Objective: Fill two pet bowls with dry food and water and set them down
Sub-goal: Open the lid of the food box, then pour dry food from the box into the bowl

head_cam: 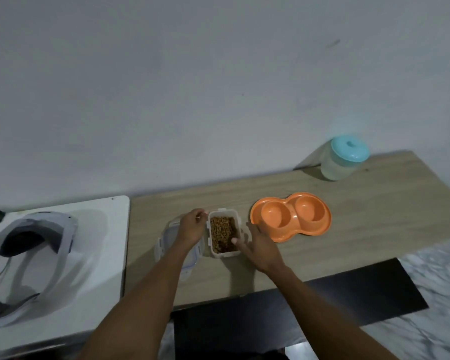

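The clear plastic food box (224, 233) sits open on the wooden table (361, 229), full of small brown bits of dry food (222, 235). Its lid (166, 241), with snap flaps on the edges, lies flat just left of the box, partly under the left hand (191, 227). That hand's fingers are curled at the box's far left corner, and I cannot tell if they pinch anything. The right hand (260, 245) is at the box's near right side. Its thumb rests on the rim and its fingers lie straight along the wall, so it touches but does not grab. Just right of the box is the orange double bowl (291, 216). It is smooth hard plastic shaped like a peanut, and both of its round cups are bare. Farther right, back by the wall, stands a round cloudy jar (335, 167) with a blue-green cap (350, 149). I cannot tell if it holds water. The step now looks like getting food into one cup. To do it well, hold the box with both hands, bring a corner over the nearer cup and tip slowly. The bits are light and could bounce out.
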